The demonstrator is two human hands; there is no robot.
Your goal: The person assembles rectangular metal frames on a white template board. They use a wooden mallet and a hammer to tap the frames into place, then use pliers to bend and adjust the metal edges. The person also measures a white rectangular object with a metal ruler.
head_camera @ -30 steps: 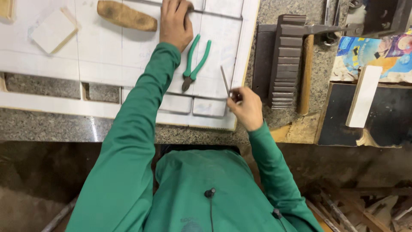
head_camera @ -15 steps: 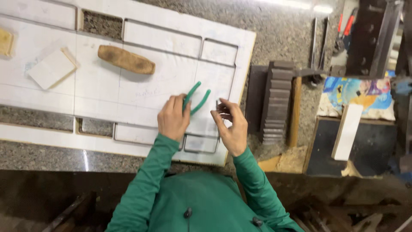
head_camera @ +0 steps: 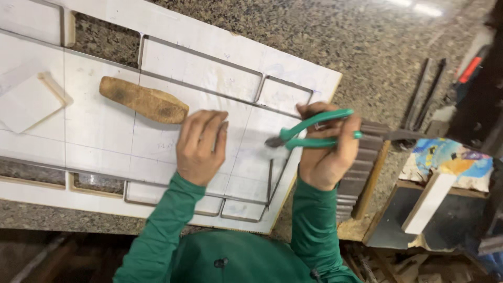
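Observation:
My right hand (head_camera: pixel 327 157) grips green-handled pliers (head_camera: pixel 309 133), their jaws pointing left over the right end of a white board (head_camera: pixel 220 57). A thin metal wire frame (head_camera: pixel 209 91) lies bent in rectangles on that board, and the plier jaws sit just above its right-hand loop. My left hand (head_camera: pixel 200 145) rests palm down on the board, fingers together, pressing near the wire. A brown wooden block (head_camera: pixel 144 99) lies just left of my left hand. Both arms wear green sleeves.
A white square tile (head_camera: pixel 29 102) lies at the board's left. The board sits on a speckled granite counter (head_camera: pixel 367 47). Right of it are a dark ribbed block (head_camera: pixel 361 167), a wooden strip (head_camera: pixel 372 181), a colourful cloth (head_camera: pixel 450 162), a white bar (head_camera: pixel 427 204) and rods (head_camera: pixel 427 89).
The pliers, lying on the board a second ago, are now in my right hand. My left hand moved from the board's far side down to its middle. The camera moved closer.

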